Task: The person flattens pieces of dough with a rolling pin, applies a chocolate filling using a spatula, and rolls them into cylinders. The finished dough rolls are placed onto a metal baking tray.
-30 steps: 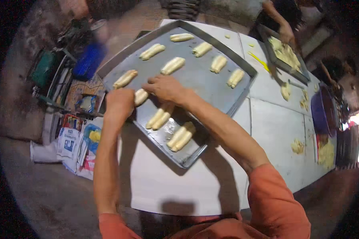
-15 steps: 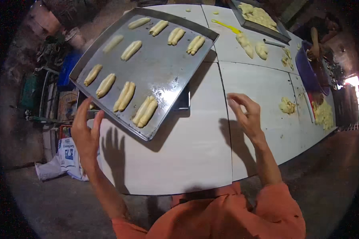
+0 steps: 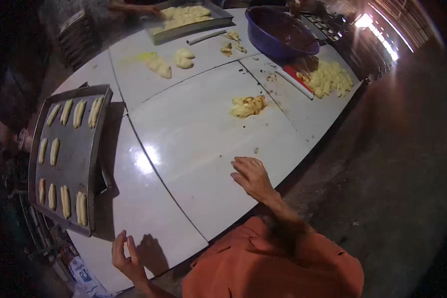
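Observation:
My left hand hangs over the near left part of the white table, fingers apart and holding nothing. Just beyond it, a metal baking tray carries several paired strips of pale dough. My right hand hovers over the right half of the table, its fingers loosely stretched and nothing in them. The nearest thing beyond it is a lump of dough with brown smears.
A purple basin with brown contents stands at the far right. Beside it lie a white rod and a pile of cut dough. Further back are a deep dough-filled tray, two dough pieces and another person's arm.
My view has swung to the right, so the tray now appears further left. My right hand has moved across the table to the right; both hands remain without anything in them.

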`<state>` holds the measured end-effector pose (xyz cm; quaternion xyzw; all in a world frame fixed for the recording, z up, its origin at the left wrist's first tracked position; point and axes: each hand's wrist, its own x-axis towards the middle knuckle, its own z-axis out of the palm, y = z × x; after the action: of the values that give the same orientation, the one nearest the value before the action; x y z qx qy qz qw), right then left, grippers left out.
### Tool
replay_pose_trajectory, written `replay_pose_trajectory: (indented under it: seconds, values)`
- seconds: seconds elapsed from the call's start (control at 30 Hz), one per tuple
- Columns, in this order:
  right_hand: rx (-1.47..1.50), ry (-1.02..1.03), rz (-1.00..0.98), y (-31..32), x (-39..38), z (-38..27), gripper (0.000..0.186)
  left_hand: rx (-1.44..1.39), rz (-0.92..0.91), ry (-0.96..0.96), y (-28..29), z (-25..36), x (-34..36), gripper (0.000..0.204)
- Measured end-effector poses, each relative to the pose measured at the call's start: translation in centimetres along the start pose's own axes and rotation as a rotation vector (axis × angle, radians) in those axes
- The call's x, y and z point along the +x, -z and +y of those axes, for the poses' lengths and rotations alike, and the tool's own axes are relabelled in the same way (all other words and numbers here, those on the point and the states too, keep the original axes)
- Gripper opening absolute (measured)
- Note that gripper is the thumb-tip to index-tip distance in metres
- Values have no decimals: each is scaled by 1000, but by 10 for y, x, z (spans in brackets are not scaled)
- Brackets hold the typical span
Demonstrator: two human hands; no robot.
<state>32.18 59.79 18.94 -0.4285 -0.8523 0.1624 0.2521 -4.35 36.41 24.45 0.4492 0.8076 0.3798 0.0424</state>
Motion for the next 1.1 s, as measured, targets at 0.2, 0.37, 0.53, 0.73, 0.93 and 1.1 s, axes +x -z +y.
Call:
replay_pose_trajectory:
  seconds: [0.2,0.37,0.53,0.73,0.93,1.1]
  values:
    - [72,-232,142,74,24,146,29,-39,-167,61,-92,106,-9,23]
    - [75,-130,103,91,79,226,36,-195,-337,-123,-200,203,17,25]
    - [41,-70,-64,86,132,255,60,-152,-414,-379,-302,270,88,33]
    - [128,367,-50,68,175,277,27,-45,-432,-540,-392,300,151,53]
    - [710,-269,-214,95,179,272,15,61,-686,-487,-418,318,162,49]
    - [533,-144,-436,106,187,258,41,48,-785,-400,-417,309,167,48]
